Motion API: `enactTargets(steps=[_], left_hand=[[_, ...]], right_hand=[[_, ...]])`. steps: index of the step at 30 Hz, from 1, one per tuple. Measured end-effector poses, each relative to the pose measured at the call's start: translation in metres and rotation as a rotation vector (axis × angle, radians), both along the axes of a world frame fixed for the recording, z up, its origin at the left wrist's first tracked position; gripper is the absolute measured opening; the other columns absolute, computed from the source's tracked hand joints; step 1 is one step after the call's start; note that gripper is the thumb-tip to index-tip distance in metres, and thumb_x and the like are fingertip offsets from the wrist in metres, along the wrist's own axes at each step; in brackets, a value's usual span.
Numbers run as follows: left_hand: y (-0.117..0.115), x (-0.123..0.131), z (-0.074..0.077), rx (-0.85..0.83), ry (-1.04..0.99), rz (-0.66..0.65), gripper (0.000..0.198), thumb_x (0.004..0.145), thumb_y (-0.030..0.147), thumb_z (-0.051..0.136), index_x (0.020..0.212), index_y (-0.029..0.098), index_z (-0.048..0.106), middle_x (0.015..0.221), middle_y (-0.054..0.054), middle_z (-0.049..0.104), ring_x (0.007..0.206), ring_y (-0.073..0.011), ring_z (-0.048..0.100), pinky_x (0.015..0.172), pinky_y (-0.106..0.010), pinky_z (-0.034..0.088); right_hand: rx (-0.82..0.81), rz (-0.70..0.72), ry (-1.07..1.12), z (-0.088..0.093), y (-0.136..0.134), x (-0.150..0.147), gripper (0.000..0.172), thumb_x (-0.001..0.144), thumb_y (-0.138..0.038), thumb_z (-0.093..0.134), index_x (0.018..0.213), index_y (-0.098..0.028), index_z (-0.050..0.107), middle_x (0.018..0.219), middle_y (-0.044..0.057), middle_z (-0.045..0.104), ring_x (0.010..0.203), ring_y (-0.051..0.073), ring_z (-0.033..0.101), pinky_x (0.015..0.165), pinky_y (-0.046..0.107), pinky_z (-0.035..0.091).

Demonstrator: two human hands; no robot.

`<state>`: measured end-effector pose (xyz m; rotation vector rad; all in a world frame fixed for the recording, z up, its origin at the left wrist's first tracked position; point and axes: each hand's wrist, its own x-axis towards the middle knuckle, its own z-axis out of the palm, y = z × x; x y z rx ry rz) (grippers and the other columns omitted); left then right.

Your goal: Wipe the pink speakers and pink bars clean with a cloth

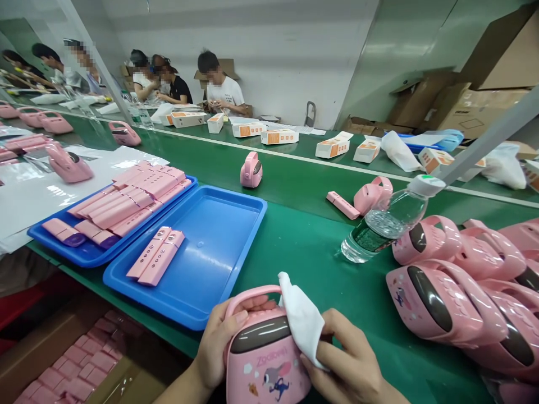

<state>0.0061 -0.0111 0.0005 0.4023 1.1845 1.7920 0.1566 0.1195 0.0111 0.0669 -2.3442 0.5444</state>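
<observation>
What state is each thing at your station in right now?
left hand: gripping the handle
pink handled device: held upright in both hands
right hand: pressing the cloth on the device
white cloth: bunched against the device
water bottle: capped, part full, tilted
nearer blue tray: holds two pink bars
farther blue tray: piled with stacked pink bars

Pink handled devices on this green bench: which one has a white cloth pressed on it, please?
The pink handled device nearest the camera, gripped at its handle by the left hand. The right hand presses a white cloth against it. The others in view have no cloth on them.
</observation>
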Motion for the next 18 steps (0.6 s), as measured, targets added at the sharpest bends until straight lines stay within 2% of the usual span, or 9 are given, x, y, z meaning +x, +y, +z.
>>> enactTargets(steps=[5, 10, 14, 18], left_hand=[[-0.005, -0.002, -0.005, 0.071, 0.116, -0.044, 0.036, 0.074, 0.027, 0.057, 0.108, 0.017, 0.066, 0.104, -0.009, 0.069, 0.102, -0.0305, 0.059, 0.089, -0.039, 0.046], [-0.008, 0.000, -0.006, 0.006, 0.126, -0.002, 0.028, 0.075, 0.025, 0.056, 0.098, 0.020, 0.071, 0.101, -0.006, 0.070, 0.098, -0.0277, 0.061, 0.087, -0.035, 0.048], [-0.007, 0.002, -0.004, 0.005, 0.152, 0.003, 0.025, 0.076, 0.024, 0.055, 0.095, 0.021, 0.072, 0.096, -0.004, 0.072, 0.094, -0.0248, 0.063, 0.086, -0.032, 0.048], [-0.006, 0.003, -0.001, 0.033, 0.157, -0.050, 0.030, 0.077, 0.024, 0.055, 0.103, 0.021, 0.068, 0.101, -0.005, 0.070, 0.098, -0.0260, 0.061, 0.087, -0.033, 0.048]], right_hand=[[-0.046, 0.109, 0.114, -0.008, -0.006, -0.017, 0.018, 0.068, 0.002, 0.049, 0.069, -0.016, 0.052, 0.056, 0.001, 0.044, 0.052, 0.012, 0.034, 0.046, 0.027, 0.024], [-0.118, -0.011, 0.053, -0.021, 0.006, -0.006, 0.030, 0.073, 0.003, 0.050, 0.058, -0.020, 0.039, 0.054, -0.004, 0.032, 0.050, 0.010, 0.027, 0.045, 0.027, 0.019], [-0.129, -0.042, 0.038, -0.015, 0.002, 0.001, 0.030, 0.076, 0.004, 0.048, 0.059, -0.019, 0.040, 0.055, -0.003, 0.032, 0.050, 0.010, 0.030, 0.044, 0.024, 0.024], [-0.096, 0.034, 0.085, -0.007, -0.010, -0.007, 0.023, 0.072, 0.004, 0.050, 0.065, -0.018, 0.047, 0.055, -0.002, 0.039, 0.052, 0.011, 0.031, 0.046, 0.026, 0.022]])
